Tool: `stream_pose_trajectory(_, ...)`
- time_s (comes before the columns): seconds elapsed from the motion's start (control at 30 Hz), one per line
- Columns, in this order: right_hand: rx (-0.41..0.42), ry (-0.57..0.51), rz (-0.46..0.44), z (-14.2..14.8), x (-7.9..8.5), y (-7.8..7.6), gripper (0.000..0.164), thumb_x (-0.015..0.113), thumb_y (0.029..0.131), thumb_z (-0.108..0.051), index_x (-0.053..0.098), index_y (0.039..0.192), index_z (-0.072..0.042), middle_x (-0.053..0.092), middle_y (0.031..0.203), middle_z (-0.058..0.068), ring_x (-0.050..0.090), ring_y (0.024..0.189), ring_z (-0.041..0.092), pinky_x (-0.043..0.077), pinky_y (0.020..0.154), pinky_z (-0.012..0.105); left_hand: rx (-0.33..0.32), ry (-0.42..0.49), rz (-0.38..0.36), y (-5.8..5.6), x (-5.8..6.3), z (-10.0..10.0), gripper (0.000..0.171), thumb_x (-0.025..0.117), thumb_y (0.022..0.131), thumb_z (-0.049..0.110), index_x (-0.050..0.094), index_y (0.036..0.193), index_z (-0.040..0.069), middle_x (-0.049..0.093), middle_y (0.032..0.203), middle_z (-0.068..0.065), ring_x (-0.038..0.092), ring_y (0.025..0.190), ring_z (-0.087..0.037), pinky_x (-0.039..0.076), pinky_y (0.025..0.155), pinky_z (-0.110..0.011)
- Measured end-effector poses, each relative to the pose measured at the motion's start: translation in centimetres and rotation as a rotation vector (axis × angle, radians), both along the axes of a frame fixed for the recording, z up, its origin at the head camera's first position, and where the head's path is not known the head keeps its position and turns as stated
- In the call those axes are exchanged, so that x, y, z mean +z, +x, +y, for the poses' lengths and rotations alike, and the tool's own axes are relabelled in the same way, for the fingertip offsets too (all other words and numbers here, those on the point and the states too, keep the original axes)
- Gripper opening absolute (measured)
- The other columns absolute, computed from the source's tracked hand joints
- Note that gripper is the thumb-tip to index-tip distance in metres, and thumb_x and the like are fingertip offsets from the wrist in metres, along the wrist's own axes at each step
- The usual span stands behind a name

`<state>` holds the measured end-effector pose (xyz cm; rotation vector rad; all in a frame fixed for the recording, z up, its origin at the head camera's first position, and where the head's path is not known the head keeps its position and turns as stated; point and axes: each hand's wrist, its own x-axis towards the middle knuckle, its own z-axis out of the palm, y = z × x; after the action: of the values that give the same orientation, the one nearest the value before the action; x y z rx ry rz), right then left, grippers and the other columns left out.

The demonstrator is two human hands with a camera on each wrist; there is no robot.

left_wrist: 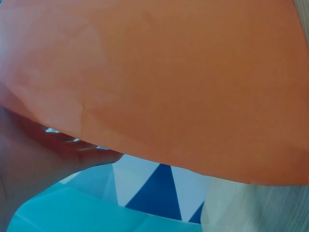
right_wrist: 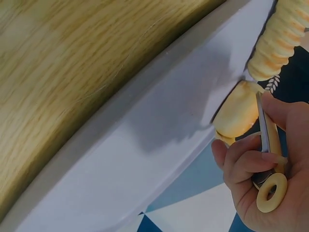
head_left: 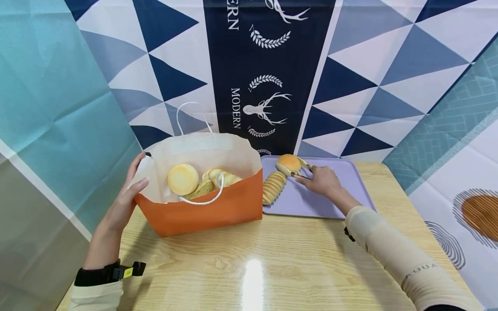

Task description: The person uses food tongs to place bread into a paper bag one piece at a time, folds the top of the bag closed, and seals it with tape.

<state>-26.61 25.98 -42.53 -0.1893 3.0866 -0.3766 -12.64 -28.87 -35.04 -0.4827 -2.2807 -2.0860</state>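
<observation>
An orange paper bag (head_left: pixel 206 217) with a white inside stands on the left of the table. My left hand (head_left: pixel 122 201) grips its left rim, thumb toward me; the orange side (left_wrist: pixel 169 87) fills the left wrist view. Inside lie a round pale bun (head_left: pixel 183 179) and other breads (head_left: pixel 225 177), partly hidden by the front wall. My right hand (head_left: pixel 324 180) holds a pair of tongs (right_wrist: pixel 264 128) with a ring end. The tong tips lie on either side of a round golden-topped bun (head_left: pixel 289 162) at the tray's back left. A ridged bread roll (head_left: pixel 274 188) lies beside it.
The lilac tray (head_left: pixel 338 172) sits against the bag's right side, near the patterned backdrop (head_left: pixel 268 65). White cord handles (head_left: pixel 202 202) rise from the bag's rims. The wooden table (head_left: pixel 233 259) extends in front of bag and tray.
</observation>
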Motion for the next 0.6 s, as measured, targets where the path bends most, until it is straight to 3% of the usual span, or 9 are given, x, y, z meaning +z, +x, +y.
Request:
stream_pose_trajectory(0.17, -0.009, -0.001, 0.002, 0.01, -0.24, -0.1, 0.086, 0.068, 0.096, -0.06, 0.056, 0.144, 0.01, 0.068, 0.115, 0.035, 0.066, 0.092, 0.043, 0.052, 0.077, 0.058, 0.003, 0.001, -0.005, -0.07, 0.05, 0.0, 0.071, 0.04, 0.108, 0.03, 0.006, 0.17, 0.031, 0.013, 0.169, -0.008, 0.023, 0.146, -0.024, 0.04, 0.104, -0.021)
stream_pose_trajectory(0.6, -0.019, 0.031, 0.002, -0.19, -0.22, -0.12, 0.084, 0.068, 0.097, -0.058, 0.055, 0.145, 0.01, 0.068, 0.114, 0.037, 0.065, 0.085, 0.041, 0.053, 0.075, 0.058, 0.009, 0.007, -0.009, -0.11, -0.03, -0.03, 0.071, 0.04, 0.108, 0.03, 0.007, 0.17, 0.031, 0.015, 0.169, -0.007, 0.023, 0.146, -0.024, 0.04, 0.104, -0.022)
